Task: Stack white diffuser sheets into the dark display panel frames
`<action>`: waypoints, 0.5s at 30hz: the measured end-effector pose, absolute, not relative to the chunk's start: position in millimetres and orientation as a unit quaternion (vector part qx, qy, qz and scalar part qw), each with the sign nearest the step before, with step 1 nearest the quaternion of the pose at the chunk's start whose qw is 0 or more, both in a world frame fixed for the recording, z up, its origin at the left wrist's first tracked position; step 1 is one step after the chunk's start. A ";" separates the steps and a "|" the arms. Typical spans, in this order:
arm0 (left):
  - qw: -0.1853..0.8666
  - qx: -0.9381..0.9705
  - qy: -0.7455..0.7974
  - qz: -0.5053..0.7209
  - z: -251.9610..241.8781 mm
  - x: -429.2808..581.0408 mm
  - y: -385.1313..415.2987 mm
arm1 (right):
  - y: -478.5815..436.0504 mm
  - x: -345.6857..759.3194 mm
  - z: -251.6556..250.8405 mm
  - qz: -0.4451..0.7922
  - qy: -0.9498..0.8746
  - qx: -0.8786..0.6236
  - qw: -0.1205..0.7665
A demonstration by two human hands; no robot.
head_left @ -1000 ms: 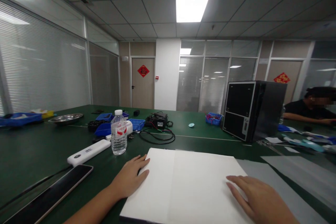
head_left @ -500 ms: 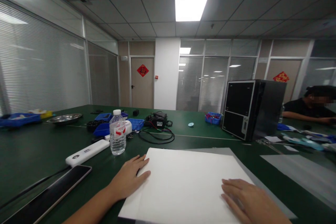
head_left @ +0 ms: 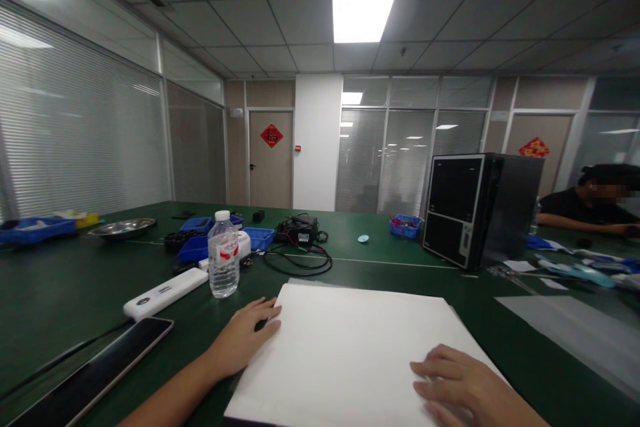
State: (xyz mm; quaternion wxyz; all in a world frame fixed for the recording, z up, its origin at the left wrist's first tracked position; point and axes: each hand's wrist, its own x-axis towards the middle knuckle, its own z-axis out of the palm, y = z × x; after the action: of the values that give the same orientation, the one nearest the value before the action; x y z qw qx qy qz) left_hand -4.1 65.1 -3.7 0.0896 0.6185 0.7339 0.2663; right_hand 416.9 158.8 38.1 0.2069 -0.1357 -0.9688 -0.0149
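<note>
A large white sheet of paper [head_left: 360, 353] lies in front of me, with the edge of another sheet showing beneath it along the far and right sides. My left hand [head_left: 247, 340] rests at the paper's left edge, its fingers extended and the thumb on the surface. On the right part of the sheet is my right hand [head_left: 457, 380], palm down with fingers spread and slightly bent. Neither hand grips anything. Beyond my left hand stands a water bottle [head_left: 223, 257] with a white cap.
Left of the paper are a phone [head_left: 95, 373] and a white power strip [head_left: 165, 293]. A black computer case [head_left: 480, 210] stands at right, near a translucent sheet [head_left: 575, 333]. Farther back are blue trays [head_left: 193, 248], a metal plate [head_left: 124, 229] and black cables [head_left: 300, 267]. A person [head_left: 590, 203] sits far right.
The lower sheet, which stuck out widely at the right, now lies mostly under the white sheet. My right hand has shifted slightly left; my left hand has barely moved.
</note>
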 end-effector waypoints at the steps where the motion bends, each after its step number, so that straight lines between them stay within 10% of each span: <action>1: 0.088 0.616 0.735 0.271 -4.1 -4.2 65.4 | 159.0 418.1 37.9 -0.012 -0.969 -0.129 0.209; 7: 0.076 0.599 0.743 0.289 -4.8 -1.0 65.9 | 184.0 433.3 15.4 0.020 -0.962 -0.139 0.233; 15: 0.070 0.606 0.739 0.284 -5.5 -3.4 61.1 | 319.6 547.9 -37.3 -0.137 -0.809 -0.513 0.252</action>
State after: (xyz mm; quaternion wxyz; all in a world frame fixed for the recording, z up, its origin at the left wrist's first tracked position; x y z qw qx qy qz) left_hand -3.4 61.1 -5.5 0.0698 0.6064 0.7394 0.2840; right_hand 547.9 319.6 -37.3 0.2521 -0.5127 -0.8093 -0.1366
